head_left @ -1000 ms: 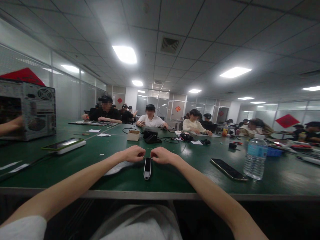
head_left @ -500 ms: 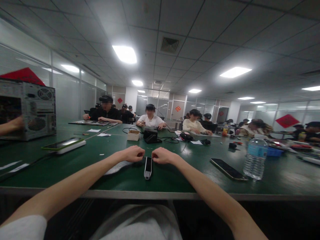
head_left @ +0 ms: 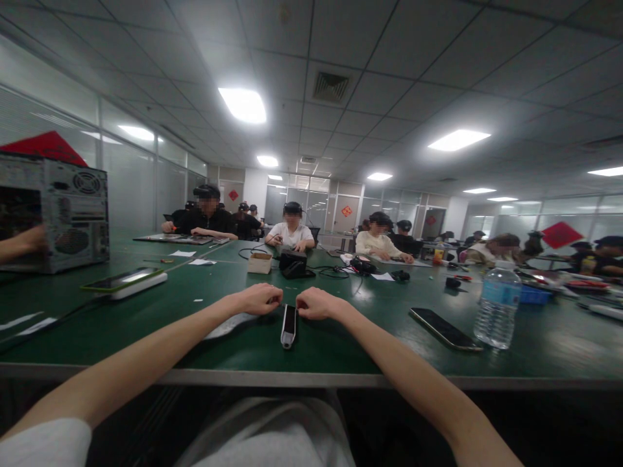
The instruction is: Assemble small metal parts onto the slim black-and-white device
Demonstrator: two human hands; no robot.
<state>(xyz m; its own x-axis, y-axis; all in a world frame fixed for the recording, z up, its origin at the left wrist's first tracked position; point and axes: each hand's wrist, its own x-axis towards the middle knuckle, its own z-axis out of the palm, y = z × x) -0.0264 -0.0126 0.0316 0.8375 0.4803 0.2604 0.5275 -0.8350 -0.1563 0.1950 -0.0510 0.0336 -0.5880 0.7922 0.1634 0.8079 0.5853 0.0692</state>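
So closest to the edge of the green, smooth-topped worktop (head_left: pixel 360 350), a slim white device with a long dark top (head_left: pixel 289 324) is lying lengthwise, its narrow end pointing back at the wearer. Both hands are flanking its far end right now: the left hand (head_left: pixel 263 299) is curling its fingers just beside it, and the right hand (head_left: pixel 315 304) is bending in very near from the other side. Neither is spread, and they aren't pressed together. I honestly can't tell if either is pinching anything (fingertips are way too small and dark to see), so I'd guess the device is being worked at that far end, with the worktop taking its weight.

A pale, flat sheet (head_left: pixel 232 326) is peeking out by the left forearm, probably the only loose thing that might snag. Off to the right, a black slab phone (head_left: pixel 445 329) is lying beside a clear plastic bottle with a blue label (head_left: pixel 497 311), both well apart from the hands. Further out, a small tan box (head_left: pixel 259 263) and a chunky black device (head_left: pixel 293 264) are sitting beyond the hands, while a person in a white shirt (head_left: pixel 292 237) is working opposite.
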